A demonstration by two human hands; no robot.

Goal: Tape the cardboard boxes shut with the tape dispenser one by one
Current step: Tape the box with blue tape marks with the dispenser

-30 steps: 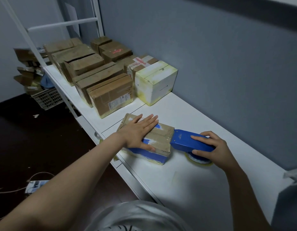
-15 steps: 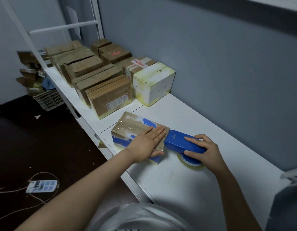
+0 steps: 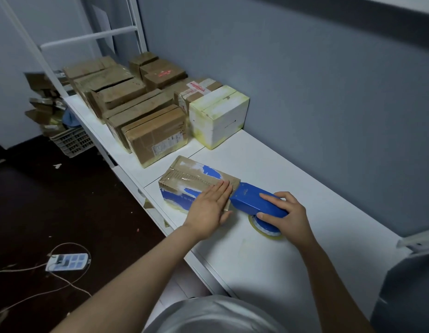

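Box (image 3: pixel 192 176) lies under left grip (image 3: pixel 208 209), beside dispenser (image 3: pixel 249 200).

Dim, bluish, even light with soft shadows; wide-angle bending at the edges, slight softness throughout.

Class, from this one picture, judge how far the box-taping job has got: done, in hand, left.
Done: clear tape runs along the top of the blue-printed box. In hand: left hand presses its near end flat; right hand grips the tape dispenser at that edge. Left: the boxes behind, one brown box gaping open.
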